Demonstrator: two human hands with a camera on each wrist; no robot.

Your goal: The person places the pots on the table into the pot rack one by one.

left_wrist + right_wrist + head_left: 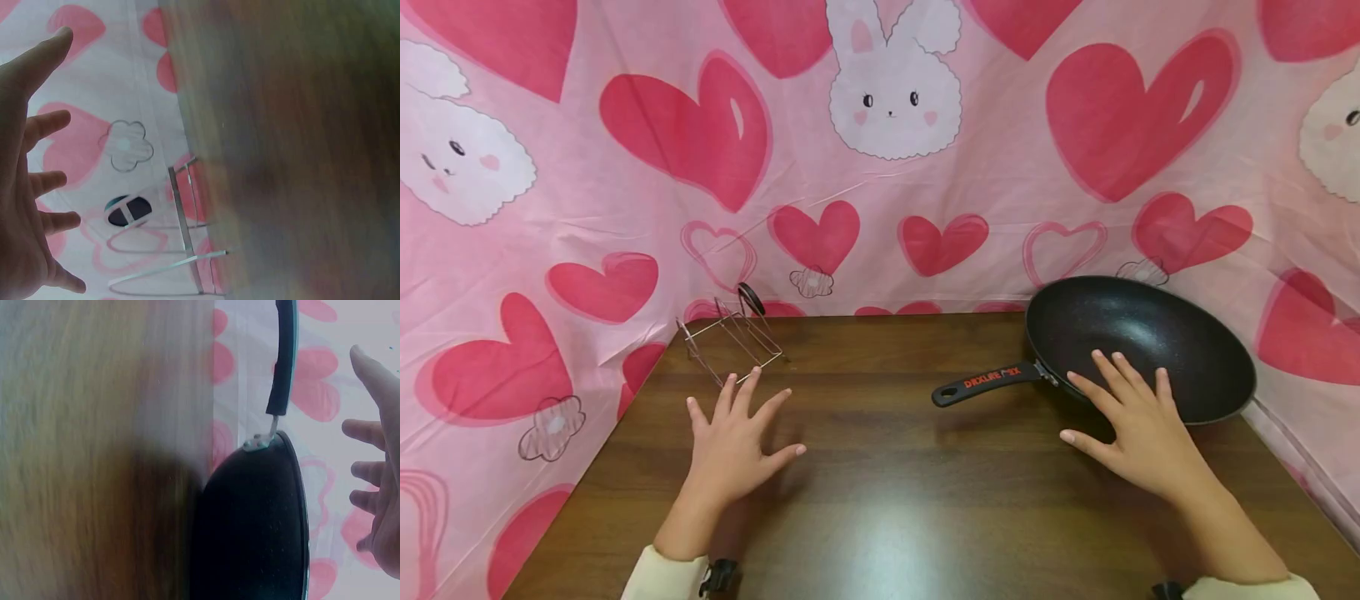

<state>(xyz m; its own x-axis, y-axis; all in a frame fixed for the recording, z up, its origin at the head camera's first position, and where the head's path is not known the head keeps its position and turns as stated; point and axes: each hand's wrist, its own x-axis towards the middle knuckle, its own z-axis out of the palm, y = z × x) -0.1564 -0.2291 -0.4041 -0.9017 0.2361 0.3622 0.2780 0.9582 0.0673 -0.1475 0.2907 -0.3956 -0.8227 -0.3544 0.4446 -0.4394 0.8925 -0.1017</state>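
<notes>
Fingers spread wide, my left hand [730, 446] hovers over the left part of the table, just in front of a wire rack [730, 333]. This rack is thin silver metal with a dark round piece at its top back; the left wrist view shows its bars [181, 212] beyond the fingers. On the right stands a black frying pan [1210, 367], its black handle [988, 383] with red lettering pointing left. My right hand [1138, 433], also spread, overlaps the pan's near rim in the head view. In the right wrist view the hand [381, 469] is apart from the pan [250, 519]. Both hands hold nothing.
The brown wooden table [880, 467] reaches back to a pink cloth [880, 192] printed with hearts and rabbits. That cloth also hangs along the left and right sides. Bare tabletop lies between the rack and the pan handle.
</notes>
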